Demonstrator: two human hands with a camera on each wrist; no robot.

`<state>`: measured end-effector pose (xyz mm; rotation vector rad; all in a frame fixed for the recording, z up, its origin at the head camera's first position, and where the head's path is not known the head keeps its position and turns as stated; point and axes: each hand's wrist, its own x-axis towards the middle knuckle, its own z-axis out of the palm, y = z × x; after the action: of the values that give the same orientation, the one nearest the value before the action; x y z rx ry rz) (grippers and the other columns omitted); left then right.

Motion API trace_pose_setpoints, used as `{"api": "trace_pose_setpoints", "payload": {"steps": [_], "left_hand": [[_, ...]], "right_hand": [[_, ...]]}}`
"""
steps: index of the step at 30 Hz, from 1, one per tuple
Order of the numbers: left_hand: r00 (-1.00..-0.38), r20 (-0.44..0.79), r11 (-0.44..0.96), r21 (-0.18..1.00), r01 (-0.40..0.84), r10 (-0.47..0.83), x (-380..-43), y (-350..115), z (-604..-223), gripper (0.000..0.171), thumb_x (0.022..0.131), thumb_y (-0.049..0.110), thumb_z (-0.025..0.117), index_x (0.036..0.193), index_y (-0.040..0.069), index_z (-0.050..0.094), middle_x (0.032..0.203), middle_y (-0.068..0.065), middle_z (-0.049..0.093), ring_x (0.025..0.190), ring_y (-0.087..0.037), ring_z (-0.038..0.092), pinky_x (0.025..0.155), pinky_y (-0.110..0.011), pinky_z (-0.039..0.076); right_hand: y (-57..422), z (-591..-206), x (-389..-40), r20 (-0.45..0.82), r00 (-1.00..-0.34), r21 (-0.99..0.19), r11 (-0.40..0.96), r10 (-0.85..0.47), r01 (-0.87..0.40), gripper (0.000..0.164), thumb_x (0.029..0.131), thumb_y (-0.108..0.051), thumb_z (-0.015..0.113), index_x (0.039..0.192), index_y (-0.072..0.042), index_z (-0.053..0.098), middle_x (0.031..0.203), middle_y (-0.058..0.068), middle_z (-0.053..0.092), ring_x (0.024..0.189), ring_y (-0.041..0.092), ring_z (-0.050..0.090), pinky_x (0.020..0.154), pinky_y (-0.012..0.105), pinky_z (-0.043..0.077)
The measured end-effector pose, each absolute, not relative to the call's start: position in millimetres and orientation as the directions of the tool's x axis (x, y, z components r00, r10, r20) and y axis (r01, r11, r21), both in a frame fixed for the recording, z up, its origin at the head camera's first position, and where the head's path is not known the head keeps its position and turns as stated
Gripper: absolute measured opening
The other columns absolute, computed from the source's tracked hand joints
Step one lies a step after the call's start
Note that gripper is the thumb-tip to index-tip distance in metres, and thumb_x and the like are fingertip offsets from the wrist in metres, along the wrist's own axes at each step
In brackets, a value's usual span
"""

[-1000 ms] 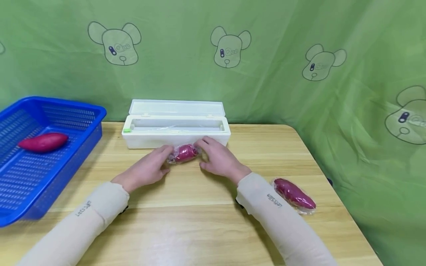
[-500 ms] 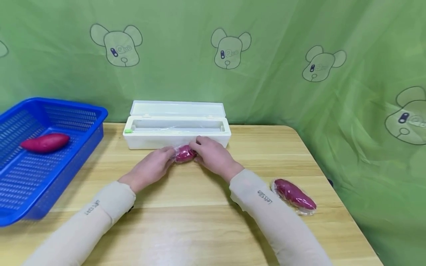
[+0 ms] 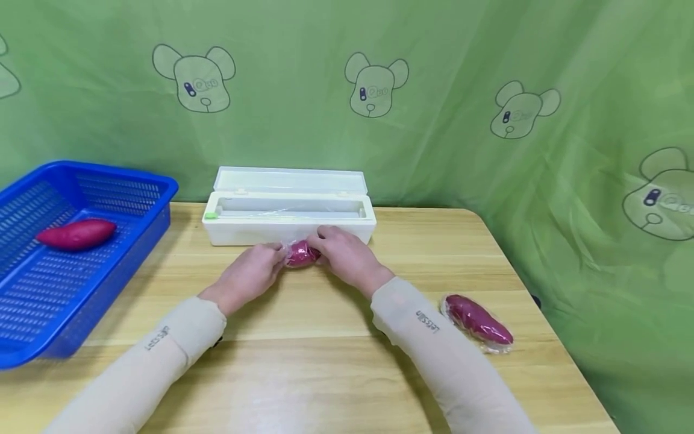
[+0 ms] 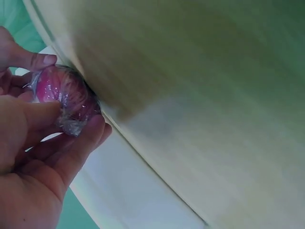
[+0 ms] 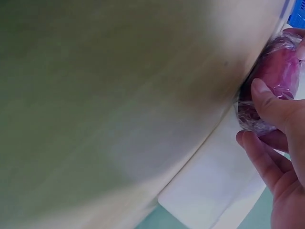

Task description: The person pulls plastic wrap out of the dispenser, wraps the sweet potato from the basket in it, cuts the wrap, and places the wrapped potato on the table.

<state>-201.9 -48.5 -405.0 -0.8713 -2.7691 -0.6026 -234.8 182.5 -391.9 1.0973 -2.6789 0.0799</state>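
Observation:
Between my two hands, a purple-red sweet potato (image 3: 301,254) wrapped in clear cling film lies on the table just in front of a white box. My left hand (image 3: 253,270) grips its left end, thumb and fingers on the bunched film, as the left wrist view shows up close. The right end is held by my right hand (image 3: 349,256), with the thumb (image 5: 267,100) laid along the wrapped side. Crinkled film covers the sweet potato (image 4: 66,93) at the end nearest my left fingers. My palms hide part of both ends in the head view.
The white cling film box (image 3: 290,232) stands open behind the hands, its lid (image 3: 290,179) tilted back. At left, a blue basket (image 3: 121,265) contains an unwrapped sweet potato (image 3: 77,234). Another film-wrapped sweet potato (image 3: 478,319) lies near the table's right edge. A green curtain (image 3: 434,138) hangs behind.
My hands have drawn inward from loosely flanking the wrapped sweet potato to gripping its ends. Over the last half second they have hardly moved; the view has tilted slightly.

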Motion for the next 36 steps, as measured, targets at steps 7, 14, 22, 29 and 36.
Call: {"api": "trace_pose_setpoints", "payload": {"steps": [7, 14, 22, 29, 36], "left_hand": [[-0.848, 0.254, 0.712, 0.461, 0.53, 0.466, -200.8, -50.7, -404.8, 0.025, 0.103, 0.004, 0.069, 0.126, -0.005, 0.075, 0.117, -0.02, 0.077, 0.106, -0.033, 0.076, 0.098, -0.044, 0.064], [-0.933, 0.1, 0.623, 0.719, 0.309, 0.347, -190.7, -61.1, -396.4, 0.03, 0.11, 0.02, 0.061, 0.126, -0.001, 0.074, 0.124, -0.019, 0.069, 0.101, -0.026, 0.068, 0.087, -0.04, 0.062], [-0.925, -0.155, 0.435, 0.9, 0.012, 0.348, -179.5, -60.1, -392.7, 0.039, 0.113, 0.031, 0.056, 0.139, 0.003, 0.063, 0.108, -0.016, 0.07, 0.077, -0.02, 0.07, 0.07, -0.032, 0.062], [-0.915, -0.147, 0.572, 0.813, 0.105, 0.377, -170.5, -57.9, -406.8, 0.051, 0.107, 0.043, 0.066, 0.131, -0.001, 0.071, 0.109, -0.014, 0.064, 0.076, -0.019, 0.062, 0.068, -0.032, 0.057], [-0.932, -0.038, 0.661, 0.716, 0.227, 0.361, -170.3, -60.8, -404.7, 0.064, 0.107, 0.049, 0.063, 0.145, -0.004, 0.062, 0.124, -0.019, 0.064, 0.099, -0.026, 0.062, 0.084, -0.04, 0.058]], "right_hand": [[187.0, -389.3, -232.2, 0.209, -0.727, -0.062, 0.733, -0.654, -0.678, 0.028, 0.092, -0.018, 0.087, 0.113, -0.014, 0.07, 0.105, 0.003, 0.069, 0.098, 0.022, 0.068, 0.094, 0.038, 0.061], [203.5, -384.3, -216.4, 0.056, -0.832, -0.563, 0.671, -0.552, -0.483, 0.044, 0.093, -0.03, 0.086, 0.13, -0.01, 0.073, 0.116, 0.005, 0.072, 0.1, 0.018, 0.07, 0.09, 0.033, 0.062], [216.9, -377.2, -206.5, -0.204, -0.858, -0.833, 0.544, -0.471, -0.1, 0.032, 0.102, -0.029, 0.074, 0.124, -0.006, 0.071, 0.101, 0.009, 0.073, 0.087, 0.02, 0.071, 0.082, 0.037, 0.064], [213.4, -397.4, -203.7, -0.258, -0.889, -0.8, 0.599, -0.378, -0.023, 0.026, 0.104, -0.029, 0.073, 0.116, -0.008, 0.078, 0.092, 0.008, 0.075, 0.081, 0.017, 0.069, 0.073, 0.028, 0.062], [217.1, -393.1, -202.7, -0.117, -0.926, -0.737, 0.657, -0.36, -0.162, 0.036, 0.102, -0.043, 0.074, 0.125, -0.015, 0.077, 0.102, 0.004, 0.076, 0.085, 0.017, 0.069, 0.074, 0.03, 0.06]]}}
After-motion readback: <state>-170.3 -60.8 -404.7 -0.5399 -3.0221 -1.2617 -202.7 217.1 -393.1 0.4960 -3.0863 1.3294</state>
